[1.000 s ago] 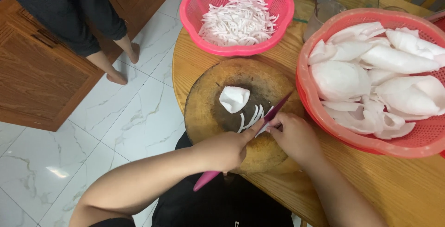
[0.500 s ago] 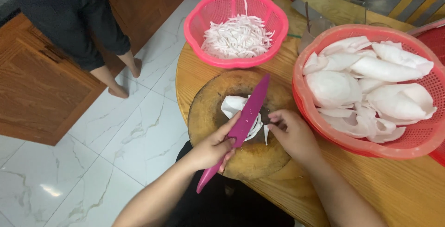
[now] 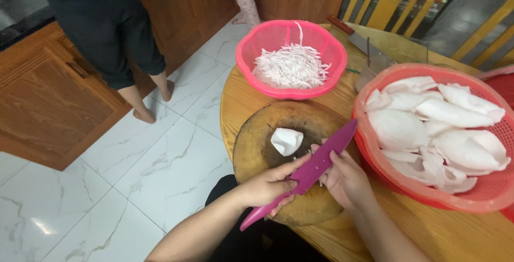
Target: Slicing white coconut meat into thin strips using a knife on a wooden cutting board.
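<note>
At mid-frame the left hand (image 3: 267, 185) is wrapped around a magenta knife (image 3: 305, 172), its blade lifted over the round wooden chopping board (image 3: 257, 147). The right hand (image 3: 348, 179), fingers curled, seems to gather cut white strips against the blade. One white piece (image 3: 286, 140) lies on the board, waiting to be sliced.

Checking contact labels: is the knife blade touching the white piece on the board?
Apart. Head view shows bare board between the purple knife and the white piece.
</note>
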